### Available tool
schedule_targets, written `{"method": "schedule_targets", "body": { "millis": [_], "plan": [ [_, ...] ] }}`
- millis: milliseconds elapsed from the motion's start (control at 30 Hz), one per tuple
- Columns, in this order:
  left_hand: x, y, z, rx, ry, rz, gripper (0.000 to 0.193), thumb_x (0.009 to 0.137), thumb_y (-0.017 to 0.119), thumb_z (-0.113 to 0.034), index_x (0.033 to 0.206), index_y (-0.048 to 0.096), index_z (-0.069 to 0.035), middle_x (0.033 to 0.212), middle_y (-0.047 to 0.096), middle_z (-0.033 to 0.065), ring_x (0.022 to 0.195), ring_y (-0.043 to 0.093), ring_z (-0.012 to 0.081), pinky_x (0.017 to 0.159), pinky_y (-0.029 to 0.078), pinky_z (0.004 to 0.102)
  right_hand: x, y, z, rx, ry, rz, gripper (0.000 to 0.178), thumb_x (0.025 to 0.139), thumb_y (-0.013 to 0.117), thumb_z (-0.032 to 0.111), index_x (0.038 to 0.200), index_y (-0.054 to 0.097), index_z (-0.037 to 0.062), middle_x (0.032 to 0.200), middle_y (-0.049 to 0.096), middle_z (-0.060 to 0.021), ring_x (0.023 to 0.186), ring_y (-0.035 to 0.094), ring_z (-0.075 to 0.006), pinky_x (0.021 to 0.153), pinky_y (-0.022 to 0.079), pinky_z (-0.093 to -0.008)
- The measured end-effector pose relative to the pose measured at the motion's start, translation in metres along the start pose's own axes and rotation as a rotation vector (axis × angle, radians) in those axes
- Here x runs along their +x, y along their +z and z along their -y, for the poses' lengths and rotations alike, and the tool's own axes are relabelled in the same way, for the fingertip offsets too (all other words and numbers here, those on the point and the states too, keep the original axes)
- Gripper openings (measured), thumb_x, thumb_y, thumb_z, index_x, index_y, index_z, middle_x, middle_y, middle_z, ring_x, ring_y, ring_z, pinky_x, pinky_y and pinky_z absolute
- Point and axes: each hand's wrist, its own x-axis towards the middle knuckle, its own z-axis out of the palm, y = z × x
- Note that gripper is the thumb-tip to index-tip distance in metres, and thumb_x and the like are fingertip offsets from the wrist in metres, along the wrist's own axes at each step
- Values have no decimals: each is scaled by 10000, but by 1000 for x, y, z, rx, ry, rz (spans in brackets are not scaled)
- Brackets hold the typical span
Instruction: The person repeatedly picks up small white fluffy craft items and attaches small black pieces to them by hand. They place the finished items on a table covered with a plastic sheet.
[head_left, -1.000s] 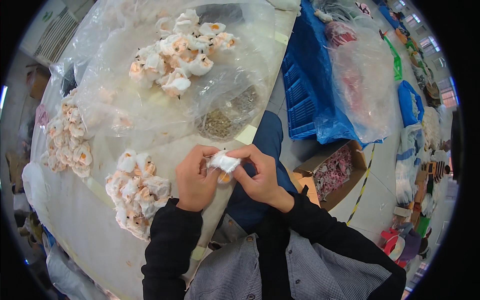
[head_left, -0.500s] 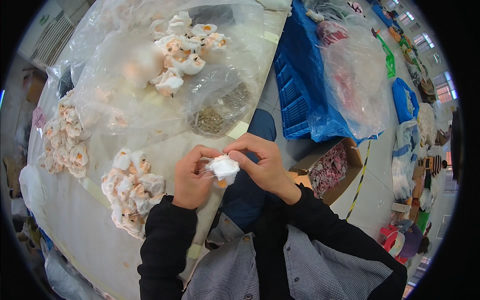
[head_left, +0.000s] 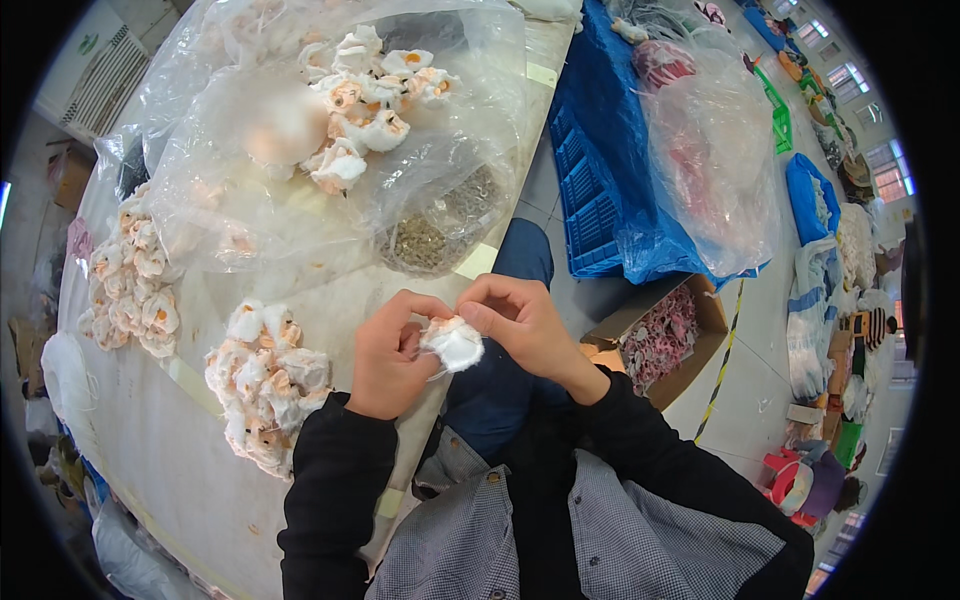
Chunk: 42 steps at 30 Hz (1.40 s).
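Between both hands, over the table's right edge, is a small white and peach plush piece (head_left: 455,345), fluffy with loose threads at its side. My left hand (head_left: 393,352) is closed on its left side. My right hand (head_left: 522,328) pinches its top edge between thumb and forefinger. Left of my hands lies a pile of similar plush pieces (head_left: 262,385), white and peach with some orange spots. A second pile (head_left: 135,275) sits farther left. More of them (head_left: 365,110) rest on clear plastic bags at the far side.
The pale table (head_left: 215,520) fills the left side. A clear bag of small brownish pieces (head_left: 430,225) lies beyond my hands. To the right stand a blue crate (head_left: 585,200) with plastic-wrapped goods and a cardboard box (head_left: 705,350) of pink scraps. A person in purple (head_left: 825,485) is far right.
The plush piece has turned in my fingers; its orange spot is out of sight now and more white shows. My right hand has shifted slightly right.
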Motion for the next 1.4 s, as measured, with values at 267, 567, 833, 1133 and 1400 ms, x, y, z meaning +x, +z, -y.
{"method": "schedule_targets", "body": {
  "millis": [267, 567, 833, 1133, 1400],
  "plan": [
    [0, 8, 10, -41, 167, -119, 217, 864, 728, 84, 1055, 684, -9, 885, 679, 11, 682, 565, 28, 589, 415, 202, 3, 0, 2, 237, 105, 90, 166, 1023, 654, 163, 984, 675, 3, 910, 659, -8, 785, 593, -73, 728, 488, -245],
    [-3, 0, 2, -84, 132, -55, 165, 895, 683, 70, 1042, 661, 0, 925, 678, 17, 834, 660, 73, 703, 506, 221, -1, 8, -3, 271, 50, 87, 168, 1040, 654, 185, 1013, 670, 20, 868, 623, 25, 745, 553, -47, 663, 443, -222],
    [-2, 5, -4, -158, 57, -24, 159, 909, 678, 53, 1049, 656, -17, 970, 690, 40, 865, 676, 106, 753, 534, 255, 2, -1, 5, 90, -22, 142, 185, 1041, 658, 213, 1031, 656, 29, 887, 623, 27, 799, 551, -31, 711, 456, -211],
    [8, 2, 13, -18, 319, -230, 237, 923, 675, 34, 1159, 665, 26, 1250, 646, 115, 899, 660, 112, 732, 525, 239, 11, -3, 12, -225, -172, 55, 155, 1031, 659, 190, 1051, 659, 36, 835, 641, -25, 719, 579, -89, 670, 477, -246],
    [2, -3, -6, 276, 295, -194, 354, 908, 752, -62, 1251, 697, 10, 1182, 703, 119, 859, 656, 156, 684, 491, 263, 23, 13, 17, -723, -533, 11, 100, 953, 695, 96, 1035, 673, 43, 861, 694, -149, 754, 698, -349, 657, 537, -375]
  ]
}}
